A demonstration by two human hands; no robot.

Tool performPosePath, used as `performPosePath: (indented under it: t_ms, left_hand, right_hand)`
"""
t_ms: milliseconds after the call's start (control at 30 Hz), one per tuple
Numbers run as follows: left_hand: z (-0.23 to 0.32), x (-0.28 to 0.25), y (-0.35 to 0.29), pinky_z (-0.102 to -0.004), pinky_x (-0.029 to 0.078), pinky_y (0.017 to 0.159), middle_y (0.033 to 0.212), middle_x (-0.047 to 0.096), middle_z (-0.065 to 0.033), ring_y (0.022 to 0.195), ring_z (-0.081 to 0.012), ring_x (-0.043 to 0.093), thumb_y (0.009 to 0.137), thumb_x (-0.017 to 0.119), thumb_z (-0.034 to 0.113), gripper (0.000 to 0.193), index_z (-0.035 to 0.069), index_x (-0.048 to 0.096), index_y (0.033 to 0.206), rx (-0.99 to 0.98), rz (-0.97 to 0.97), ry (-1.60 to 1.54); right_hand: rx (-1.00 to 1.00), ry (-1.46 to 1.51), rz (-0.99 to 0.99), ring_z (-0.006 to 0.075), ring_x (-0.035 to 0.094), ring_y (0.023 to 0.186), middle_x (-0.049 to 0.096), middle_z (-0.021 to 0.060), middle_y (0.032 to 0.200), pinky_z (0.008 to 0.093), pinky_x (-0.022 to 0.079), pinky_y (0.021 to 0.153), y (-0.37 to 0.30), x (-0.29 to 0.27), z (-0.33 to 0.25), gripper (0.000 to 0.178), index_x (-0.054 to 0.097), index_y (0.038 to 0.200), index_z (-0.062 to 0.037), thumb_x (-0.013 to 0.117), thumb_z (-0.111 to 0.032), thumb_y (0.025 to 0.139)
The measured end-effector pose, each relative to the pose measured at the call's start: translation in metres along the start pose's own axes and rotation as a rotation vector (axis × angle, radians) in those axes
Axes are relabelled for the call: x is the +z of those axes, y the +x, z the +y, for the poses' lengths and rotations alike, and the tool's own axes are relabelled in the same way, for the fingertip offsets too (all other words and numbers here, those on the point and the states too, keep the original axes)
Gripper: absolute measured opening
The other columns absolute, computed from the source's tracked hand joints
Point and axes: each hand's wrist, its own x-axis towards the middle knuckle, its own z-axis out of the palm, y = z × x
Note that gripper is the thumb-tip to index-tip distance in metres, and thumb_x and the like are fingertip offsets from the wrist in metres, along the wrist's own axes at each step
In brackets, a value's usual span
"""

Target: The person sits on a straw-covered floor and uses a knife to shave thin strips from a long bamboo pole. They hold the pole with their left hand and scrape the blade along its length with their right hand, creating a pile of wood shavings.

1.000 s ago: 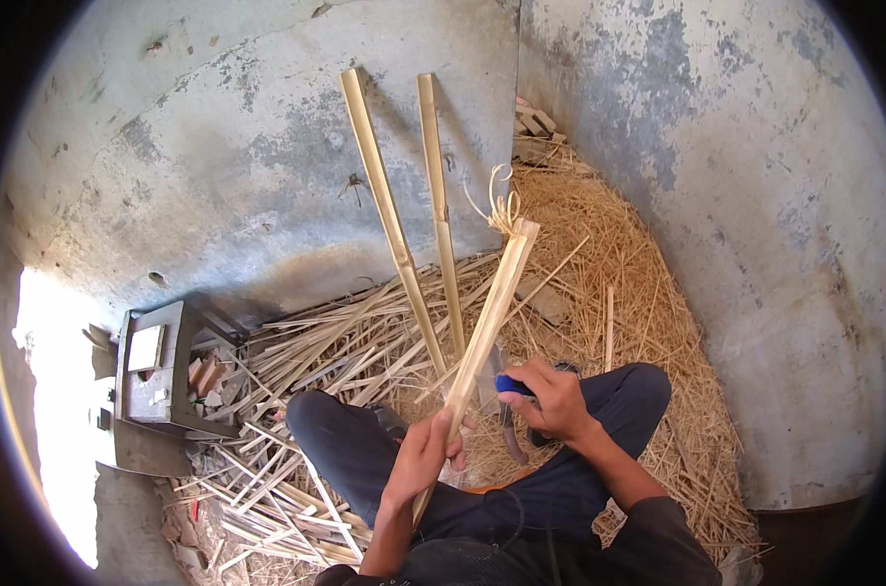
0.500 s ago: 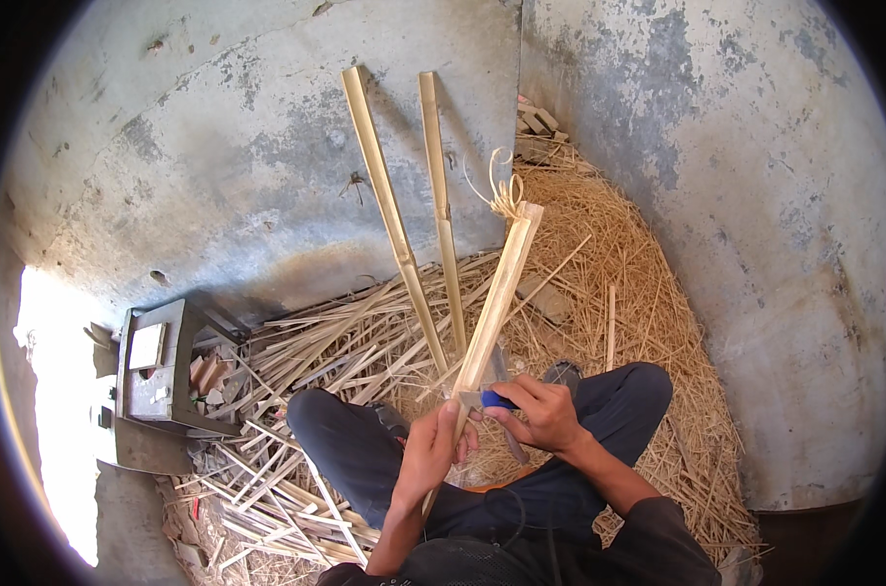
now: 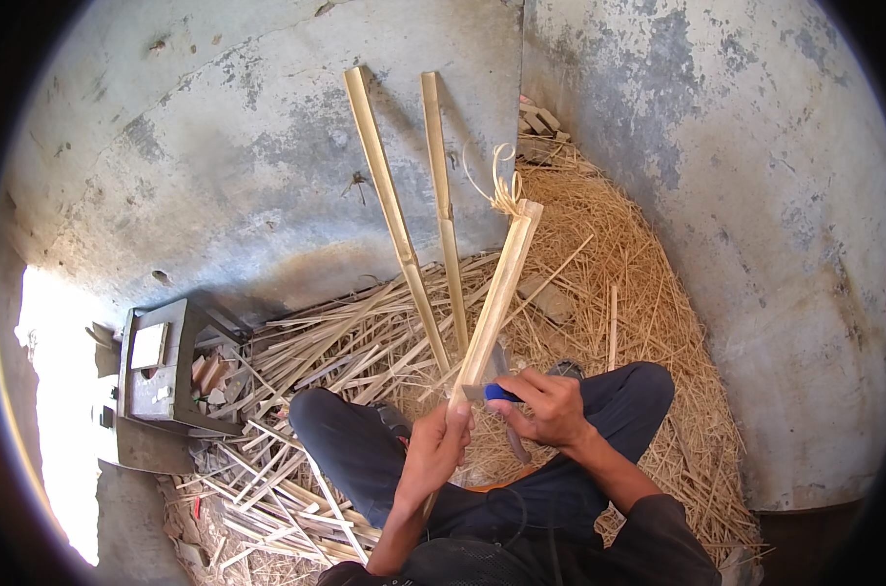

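Note:
My left hand (image 3: 435,447) is wrapped round the lower part of a split bamboo strip (image 3: 498,298), which slants up and away from my lap. Thin curled shavings (image 3: 506,195) hang at its far end. In my right hand (image 3: 552,410) is a knife (image 3: 499,393) with a blue handle, its short blade lying across the strip just above my left hand. A greyish flat piece (image 3: 517,446) shows below and behind the knife; its kind cannot be made out. My crossed legs (image 3: 345,454) in dark trousers lie either side.
Two long bamboo strips (image 3: 389,200) lean against the grey metal wall (image 3: 238,146) ahead. Many cut strips (image 3: 355,342) lie heaped at left, and straw-like shavings (image 3: 648,303) cover the right. A wooden stool (image 3: 174,366) lies on its side at far left, near brick pieces.
The knife and my right hand have shifted very slightly right. My left fingers have closed in more round the bamboo strip. The leaning strips stay where they were.

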Motion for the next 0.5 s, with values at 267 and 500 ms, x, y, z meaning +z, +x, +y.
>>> performPosePath:
  t_ms: [267, 500]
  left_hand:
    - [0.000, 0.000, 0.000, -0.0248, 0.043, 0.051, 0.070, 0.054, 0.0023, 0.055, -0.0056, 0.050, 0.120, 0.052, 0.041, 0.046, 0.004, 0.062, 0.095, -0.002, 0.004, 0.044]
    - [-0.026, -0.010, -0.020, -0.0256, 0.044, 0.052, 0.070, 0.054, 0.0023, 0.054, -0.0058, 0.052, 0.121, 0.051, 0.041, 0.048, 0.004, 0.062, 0.092, -0.086, -0.162, 0.055]
  right_hand:
    - [0.001, -0.037, -0.035, 0.0244, 0.074, 0.068, 0.073, 0.0045, 0.086, 0.0368, 0.058, 0.059, 0.004, -0.005, 0.001, 0.030, 0.080, 0.115, -0.0092, 0.085, -0.030, 0.095]
    - [0.246, -0.093, 0.294, 0.0295, 0.079, 0.082, 0.080, 0.0170, 0.100, 0.0385, 0.062, 0.070, 0.037, -0.043, 0.067, 0.031, 0.080, 0.113, -0.0002, 0.078, -0.029, 0.104]
